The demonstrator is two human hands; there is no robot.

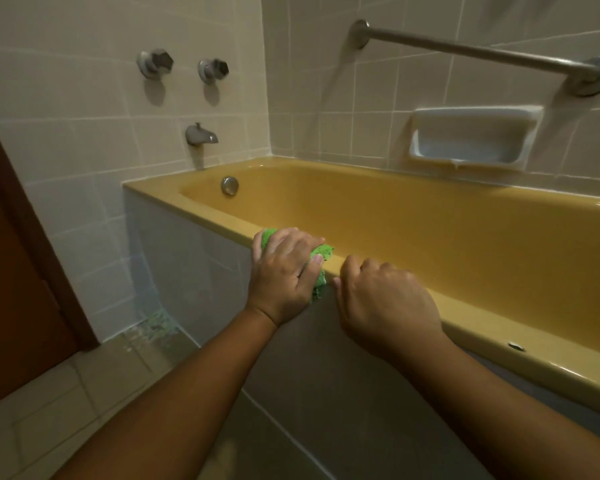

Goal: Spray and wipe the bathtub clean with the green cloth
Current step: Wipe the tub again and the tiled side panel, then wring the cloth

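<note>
Wiping the bathtub (430,237) rim looks underway: left hand (284,271) grips the green cloth (270,238), right hand (385,299) curls over the rim; the inside probably remains.

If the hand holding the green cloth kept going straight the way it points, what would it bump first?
The left hand, gripping the green cloth, points across the bathtub rim, so it would probably reach the far inside wall first; depth is unclear.

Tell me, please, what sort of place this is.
A bathroom, probably in a home. A mustard-yellow bathtub stands against tiled walls, with a tub spout and two tap handles above its end, and a grab bar and a recessed soap dish on the long wall.
</note>
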